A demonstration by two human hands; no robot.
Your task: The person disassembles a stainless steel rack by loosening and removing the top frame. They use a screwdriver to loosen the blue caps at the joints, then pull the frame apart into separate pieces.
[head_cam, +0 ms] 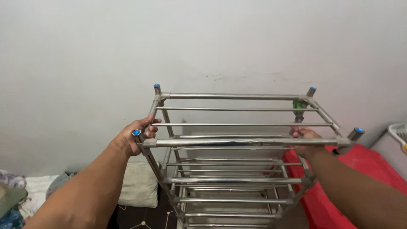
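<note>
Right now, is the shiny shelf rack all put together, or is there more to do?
Built: the metal rack stands with its tiers of bars joined and blue caps on its posts. In hand: the left hand and right hand grip its top. Left: it stands off the wall.

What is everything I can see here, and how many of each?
rack: one, silver metal with several tiers of bars, centre, in front of the wall
caps: four, blue, on the rack's top corner posts
green bit: one, far right of the top tier
wall: one, white, behind
pillow: one, off-white, floor at left
cloths: a pile, mixed colours, bottom left
red surface: one, at right
basket: one, white, right edge
left hand: one, gripping the near left corner
right hand: one, gripping the rack's right side
</note>
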